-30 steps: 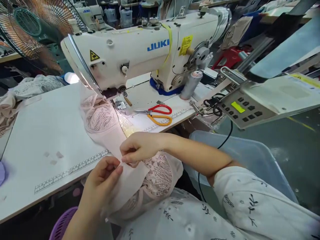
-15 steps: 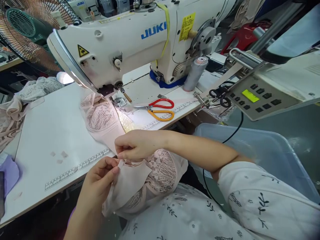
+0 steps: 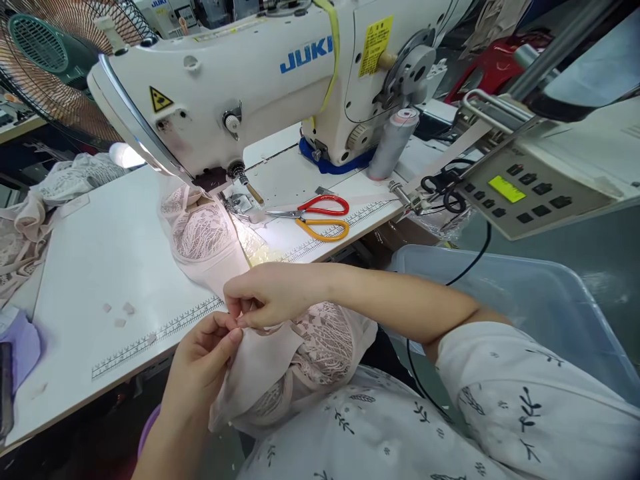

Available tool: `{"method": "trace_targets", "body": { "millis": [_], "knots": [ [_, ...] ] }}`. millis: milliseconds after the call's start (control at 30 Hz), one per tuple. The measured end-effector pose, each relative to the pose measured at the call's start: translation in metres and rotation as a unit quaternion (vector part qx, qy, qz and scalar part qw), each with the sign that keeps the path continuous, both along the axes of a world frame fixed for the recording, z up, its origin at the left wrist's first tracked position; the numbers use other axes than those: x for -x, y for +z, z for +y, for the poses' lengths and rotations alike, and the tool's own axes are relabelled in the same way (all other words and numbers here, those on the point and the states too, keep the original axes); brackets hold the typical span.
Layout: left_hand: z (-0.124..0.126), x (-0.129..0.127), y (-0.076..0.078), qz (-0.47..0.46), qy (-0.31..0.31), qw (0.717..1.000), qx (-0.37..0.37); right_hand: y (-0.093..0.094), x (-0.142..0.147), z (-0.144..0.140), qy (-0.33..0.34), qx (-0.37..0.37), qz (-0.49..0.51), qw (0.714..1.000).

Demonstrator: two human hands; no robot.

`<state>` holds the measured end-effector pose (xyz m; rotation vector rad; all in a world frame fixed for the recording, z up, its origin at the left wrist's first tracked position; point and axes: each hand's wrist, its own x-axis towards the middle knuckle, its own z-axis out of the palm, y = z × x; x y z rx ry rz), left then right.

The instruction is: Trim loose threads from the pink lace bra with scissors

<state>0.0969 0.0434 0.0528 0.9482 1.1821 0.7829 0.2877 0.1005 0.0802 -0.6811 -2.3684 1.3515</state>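
Observation:
A pale pink lace bra hangs over the table's front edge and rests on my lap. Its fabric edge is pinched between the thumb and fingers of my left hand. My right hand is closed at the same spot, its fingertips touching those of the left. Whatever small part lies between the fingertips is hidden. Another pink lace cup lies on the table under the needle area of the sewing machine, joined to the pink fabric that runs toward my hands.
Scissors with one red and one orange handle lie right of the needle. A grey thread cone stands behind them. A control panel juts in at right above a clear plastic bin. More lace garments lie at left.
My right fingers have shifted slightly left and down, closing onto the left fingertips. The small fabric end that stuck up between the hands is now covered.

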Motion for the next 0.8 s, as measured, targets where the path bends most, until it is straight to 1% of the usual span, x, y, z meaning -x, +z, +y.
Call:
{"method": "trace_targets", "body": {
  "millis": [167, 233, 267, 300, 333, 367, 400, 433, 467, 500, 567, 633, 700, 800],
  "knots": [
    [-0.001, -0.002, 0.0, -0.008, -0.017, 1.0, 0.011, -0.001, 0.002, -0.005, 0.004, -0.035, 0.001, 0.999],
    [-0.004, -0.003, 0.0, -0.003, -0.004, 1.0, 0.022, -0.001, 0.002, -0.006, 0.009, -0.044, -0.006, 0.999],
    [-0.005, -0.004, 0.0, 0.003, 0.009, 1.0, 0.028, -0.001, 0.0, -0.006, 0.002, -0.047, -0.015, 0.999],
    [-0.006, -0.004, 0.001, 0.01, 0.022, 0.999, 0.036, -0.002, -0.003, -0.004, -0.02, -0.059, -0.032, 0.998],
    [-0.007, -0.004, 0.0, 0.017, 0.033, 0.998, 0.044, -0.003, -0.009, -0.001, -0.057, -0.079, -0.059, 0.994],
    [-0.007, -0.003, 0.0, 0.022, 0.04, 0.998, 0.053, -0.005, -0.017, 0.003, -0.109, -0.108, -0.102, 0.983],
    [-0.007, -0.002, -0.001, 0.023, 0.045, 0.997, 0.06, -0.006, -0.027, 0.009, -0.169, -0.138, -0.156, 0.963],
    [-0.007, 0.0, -0.002, 0.021, 0.05, 0.996, 0.065, -0.009, -0.04, 0.016, -0.228, -0.167, -0.21, 0.936],
    [-0.007, 0.003, -0.003, 0.016, 0.053, 0.996, 0.068, -0.011, -0.053, 0.022, -0.288, -0.191, -0.275, 0.897],
    [-0.007, 0.005, -0.004, 0.01, 0.054, 0.996, 0.07, -0.014, -0.067, 0.029, -0.32, -0.196, -0.309, 0.874],
    [-0.006, 0.01, -0.007, -0.002, 0.045, 0.996, 0.081, -0.019, -0.09, 0.039, -0.345, -0.197, -0.353, 0.847],
    [-0.006, 0.013, -0.008, -0.009, 0.039, 0.996, 0.084, -0.024, -0.104, 0.044, -0.343, -0.192, -0.382, 0.836],
    [-0.006, 0.014, -0.007, -0.015, 0.046, 0.996, 0.08, -0.028, -0.109, 0.043, -0.337, -0.188, -0.399, 0.832],
    [-0.007, 0.014, -0.006, -0.02, 0.058, 0.996, 0.069, -0.029, -0.109, 0.032, -0.341, -0.187, -0.407, 0.826]
  ]
}}
